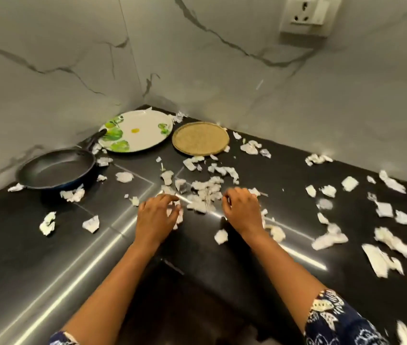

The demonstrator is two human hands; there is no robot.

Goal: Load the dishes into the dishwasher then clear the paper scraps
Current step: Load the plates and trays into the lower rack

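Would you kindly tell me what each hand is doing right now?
Left hand: gripping paper scraps.
Right hand: curled over the scraps; grip cannot be told.

We see a glossy black counter (23, 245), crumpled white paper scraps (205, 192), a matt black pan (55, 169), a woven mat (200, 141).

Torn paper scraps (205, 192) over black countertop (23, 245); left hand (156, 215) curled round some, right hand (243, 210) curled alongside. Behind: frying pan (55, 168), floral plate (145, 140), woven mat (200, 138).
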